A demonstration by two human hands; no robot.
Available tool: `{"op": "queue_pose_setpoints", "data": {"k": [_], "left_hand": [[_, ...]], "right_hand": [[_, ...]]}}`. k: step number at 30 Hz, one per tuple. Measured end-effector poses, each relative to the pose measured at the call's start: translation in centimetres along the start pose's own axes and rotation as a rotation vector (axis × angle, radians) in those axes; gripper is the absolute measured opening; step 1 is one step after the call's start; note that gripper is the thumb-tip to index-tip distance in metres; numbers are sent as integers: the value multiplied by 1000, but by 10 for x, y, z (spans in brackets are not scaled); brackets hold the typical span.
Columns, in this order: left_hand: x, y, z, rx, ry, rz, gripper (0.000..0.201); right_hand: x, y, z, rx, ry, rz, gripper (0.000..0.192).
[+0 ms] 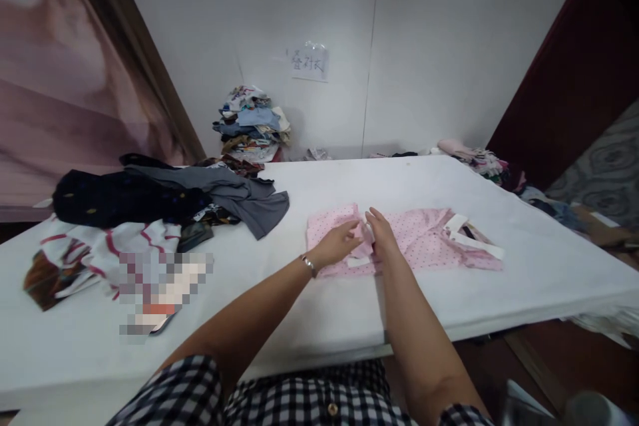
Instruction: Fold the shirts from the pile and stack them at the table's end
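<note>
A white table [319, 319] filled most of the view, running from the near edge back to a pale wall [424, 46]. On its left side lay a heap of clothes: a dark navy garment [114, 196], a grey shirt [239, 196] draped partly over it, and a white piece with red stripes [100, 249] nearer the front. Against the wall at the back stood a stack of folded clothes [252, 123], with a paper note [309, 63] taped above it. More clothes [479, 160] lay off the far right corner.

Right of the table's middle lay a pink dotted garment [424, 236], spread flat, with white trim at its right end. The left hand [337, 246], a bracelet [308, 265] at its wrist, was pinching a fold of the pink cloth near the garment's left part. The right hand [383, 234] lay just beside it, fingers extended and pressed flat on the same fold, touching the cloth; whether it gripped anything could not be told
</note>
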State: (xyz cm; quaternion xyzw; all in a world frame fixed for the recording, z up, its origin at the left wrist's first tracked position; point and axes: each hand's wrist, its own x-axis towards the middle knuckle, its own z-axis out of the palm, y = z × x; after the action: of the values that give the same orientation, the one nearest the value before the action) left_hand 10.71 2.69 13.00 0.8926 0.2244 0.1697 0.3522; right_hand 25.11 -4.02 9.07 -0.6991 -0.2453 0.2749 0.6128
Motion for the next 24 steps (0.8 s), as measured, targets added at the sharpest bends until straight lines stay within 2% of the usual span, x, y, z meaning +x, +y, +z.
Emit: {"op": "queue_pose_setpoints", "data": {"k": [3, 6, 8, 12, 16, 17, 19, 22, 24], "left_hand": [[-17, -24, -3, 41, 16, 79, 45], [-23, -49, -14, 182, 191, 28, 49], [-23, -61, -13, 290, 236, -35, 54], [-29, -70, 7, 479, 128, 16, 56], [-36, -68, 21, 564, 142, 173, 46], [-38, -68, 22, 561, 120, 227, 43], [-41, -66, 21, 540, 61, 311, 40], [-44, -62, 20, 497, 39, 322, 38], [-45, -61, 19, 440, 46, 308, 35]], "right_hand": [[0, -1, -5, 5, 122, -21, 72], [-9, -6, 0, -91, 227, -205, 69], [-18, -11, 6, -161, 236, -361, 66], [-35, -14, 20, -374, 170, -591, 60], [-40, -9, 34, -631, -64, -725, 57], [-38, -7, 36, -711, -123, -688, 57], [-34, -3, 39, -887, -202, -493, 58], [-25, 3, 38, -1060, -175, -166, 61], [-21, 5, 35, -1093, -139, -94, 62]]}}
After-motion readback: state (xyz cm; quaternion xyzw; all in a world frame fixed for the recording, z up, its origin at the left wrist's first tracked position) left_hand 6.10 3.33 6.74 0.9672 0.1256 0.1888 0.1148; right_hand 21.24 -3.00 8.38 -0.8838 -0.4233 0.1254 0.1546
